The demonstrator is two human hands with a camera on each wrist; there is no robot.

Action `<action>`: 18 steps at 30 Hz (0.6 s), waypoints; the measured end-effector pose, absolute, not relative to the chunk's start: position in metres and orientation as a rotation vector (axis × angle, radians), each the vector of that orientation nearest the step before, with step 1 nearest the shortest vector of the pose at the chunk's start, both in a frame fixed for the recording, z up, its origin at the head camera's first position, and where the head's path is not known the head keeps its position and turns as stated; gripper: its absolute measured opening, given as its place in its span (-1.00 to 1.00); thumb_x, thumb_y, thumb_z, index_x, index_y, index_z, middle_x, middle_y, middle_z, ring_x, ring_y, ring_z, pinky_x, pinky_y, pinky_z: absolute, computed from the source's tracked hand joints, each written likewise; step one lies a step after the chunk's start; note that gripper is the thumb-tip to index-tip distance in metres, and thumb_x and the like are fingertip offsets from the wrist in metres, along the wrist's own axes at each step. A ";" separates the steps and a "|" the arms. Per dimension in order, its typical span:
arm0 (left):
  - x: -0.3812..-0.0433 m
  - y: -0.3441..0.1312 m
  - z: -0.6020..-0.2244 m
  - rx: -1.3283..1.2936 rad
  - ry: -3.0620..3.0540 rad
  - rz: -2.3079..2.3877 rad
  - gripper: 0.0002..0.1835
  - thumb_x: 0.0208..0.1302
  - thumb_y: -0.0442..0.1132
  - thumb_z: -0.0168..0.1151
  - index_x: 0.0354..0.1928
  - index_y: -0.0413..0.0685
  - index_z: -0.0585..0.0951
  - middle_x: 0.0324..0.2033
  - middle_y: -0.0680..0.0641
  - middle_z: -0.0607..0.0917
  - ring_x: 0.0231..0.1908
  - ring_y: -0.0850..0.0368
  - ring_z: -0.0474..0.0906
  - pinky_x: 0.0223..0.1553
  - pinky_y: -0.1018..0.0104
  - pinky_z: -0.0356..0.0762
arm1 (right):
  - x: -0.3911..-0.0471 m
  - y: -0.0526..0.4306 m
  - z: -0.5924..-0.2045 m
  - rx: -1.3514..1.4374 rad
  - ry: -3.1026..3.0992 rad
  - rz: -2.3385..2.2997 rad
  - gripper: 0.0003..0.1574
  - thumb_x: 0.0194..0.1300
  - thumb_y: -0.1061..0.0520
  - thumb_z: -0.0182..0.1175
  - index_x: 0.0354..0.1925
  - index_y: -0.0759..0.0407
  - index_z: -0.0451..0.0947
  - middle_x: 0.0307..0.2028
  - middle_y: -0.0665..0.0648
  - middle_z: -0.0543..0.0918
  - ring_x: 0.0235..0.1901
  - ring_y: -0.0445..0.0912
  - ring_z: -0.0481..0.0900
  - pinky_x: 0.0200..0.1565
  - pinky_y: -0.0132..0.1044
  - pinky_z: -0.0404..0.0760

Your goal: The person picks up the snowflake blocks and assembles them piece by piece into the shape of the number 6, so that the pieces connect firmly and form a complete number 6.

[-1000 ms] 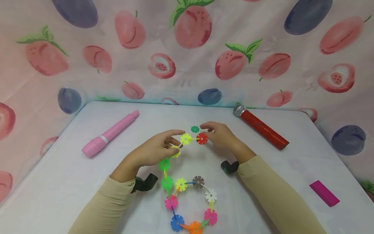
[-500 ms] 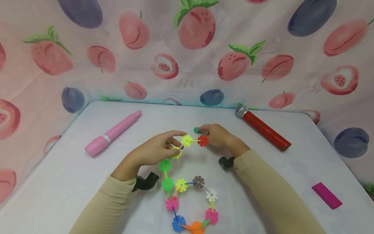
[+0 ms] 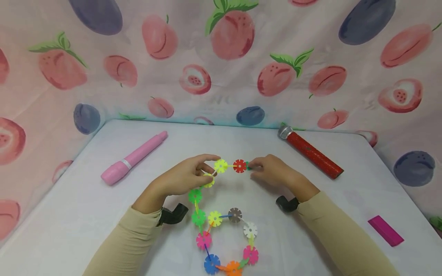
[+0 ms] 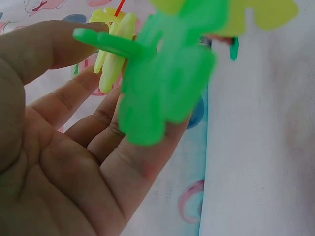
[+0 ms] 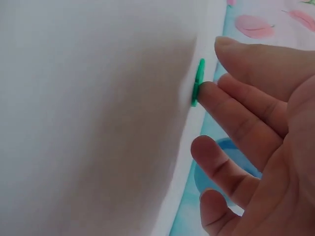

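A chain of notched plastic snowflake discs (image 3: pixel 198 217) lies on the table, its lower part forming a closed ring. My left hand (image 3: pixel 188 172) holds its upper end, thumb on one yellow disc (image 3: pixel 208 181) and forefinger reaching to another yellow disc (image 3: pixel 221 166). A green disc (image 4: pixel 167 78) of the chain fills the middle of the left wrist view. At the chain's end is a red disc (image 3: pixel 239 166). Just right of it, my right hand (image 3: pixel 276 172) touches a loose dark green disc (image 5: pixel 198 83) with a fingertip; the thumb stands apart from it.
A pink microphone (image 3: pixel 132 157) lies at the back left and a red microphone (image 3: pixel 310 151) at the back right. A magenta block (image 3: pixel 386 230) rests at the right. Behind the white table (image 3: pixel 69 214) hangs a fruit-print cloth (image 3: pixel 148 80).
My right hand has reached the dark green disc behind the chain's end and brought it nearer, to the right side of the red disc. My left hand stays on the chain.
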State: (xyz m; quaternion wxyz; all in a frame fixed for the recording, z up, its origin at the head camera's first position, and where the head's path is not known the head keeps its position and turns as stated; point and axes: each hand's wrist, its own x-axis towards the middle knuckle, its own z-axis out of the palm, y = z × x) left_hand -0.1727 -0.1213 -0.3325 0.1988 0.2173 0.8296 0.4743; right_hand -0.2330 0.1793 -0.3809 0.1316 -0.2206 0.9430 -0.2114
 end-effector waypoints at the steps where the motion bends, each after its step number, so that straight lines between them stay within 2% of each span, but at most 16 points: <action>1: -0.173 -0.122 -0.332 0.603 2.319 1.329 -0.37 0.38 -0.27 0.23 0.46 0.11 0.34 0.05 -0.08 0.63 -0.03 0.08 0.63 -0.10 0.19 0.58 | -0.230 0.182 -0.380 -0.634 2.740 -0.617 -0.56 0.35 0.07 0.29 0.16 0.14 0.63 0.10 0.16 0.66 0.17 0.15 0.49 0.21 0.08 0.43; 6: -0.173 -0.122 -0.332 0.590 2.315 1.332 -0.37 0.37 -0.28 0.23 0.46 0.09 0.34 0.05 -0.09 0.62 -0.03 0.08 0.63 -0.11 0.20 0.58 | -0.215 0.193 -0.376 -0.598 2.757 -0.638 -0.61 0.31 0.10 0.33 0.08 0.19 0.67 0.00 0.13 0.71 0.09 0.12 0.57 0.15 0.07 0.50; 13: -0.174 -0.121 -0.334 0.597 2.330 1.317 -0.37 0.38 -0.28 0.23 0.46 0.08 0.34 0.05 -0.09 0.63 -0.03 0.08 0.63 -0.10 0.20 0.58 | -0.212 0.196 -0.381 -0.568 2.796 -0.670 -0.51 0.32 0.15 0.29 0.20 0.20 0.58 0.05 0.19 0.66 0.02 0.12 0.56 0.06 0.06 0.56; 18: -0.174 -0.120 -0.336 0.593 2.318 1.314 -0.38 0.38 -0.28 0.22 0.46 0.08 0.34 0.06 -0.11 0.62 -0.04 0.09 0.62 -0.12 0.20 0.57 | -0.214 0.189 -0.386 -0.589 2.839 -0.574 -0.54 0.33 0.18 0.30 0.17 0.23 0.60 -0.04 0.16 0.69 -0.08 0.06 0.56 0.03 0.02 0.57</action>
